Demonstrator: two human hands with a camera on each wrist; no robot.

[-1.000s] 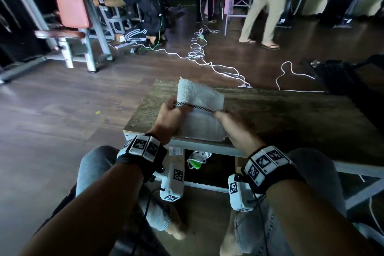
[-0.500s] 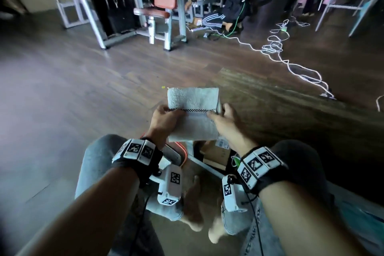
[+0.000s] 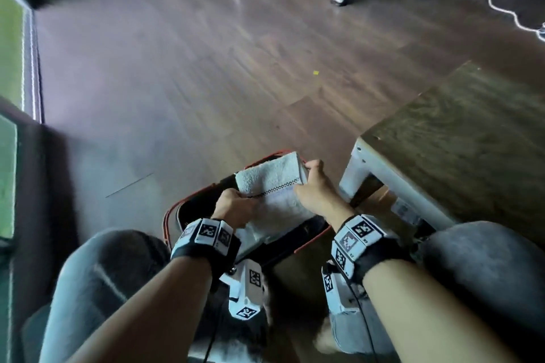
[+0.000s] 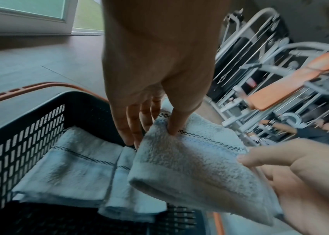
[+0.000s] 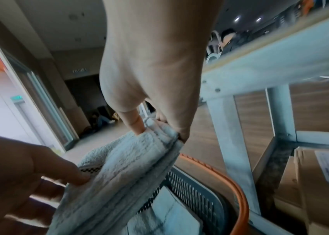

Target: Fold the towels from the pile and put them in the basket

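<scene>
Fingers (image 4: 172,125) of the left hand (image 3: 234,208) and right hand (image 3: 317,190) are pinched on opposite edges of the folded towel (image 3: 272,183), which is held just above the basket (image 4: 28,127). Two folded towels (image 4: 75,168) are already laid inside, toward 7 o'clock in the left wrist view. Judged best, the towel should be lowered flat beside them, both pinches being eased together so the fold is kept.

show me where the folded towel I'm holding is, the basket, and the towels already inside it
folded towel (image 4: 189,162), left wrist view, on its fluffy top face.
basket (image 4: 25,143), left wrist view, on its slotted dark side wall.
towels already inside (image 4: 75,171), left wrist view, on the top one's flat face.
</scene>
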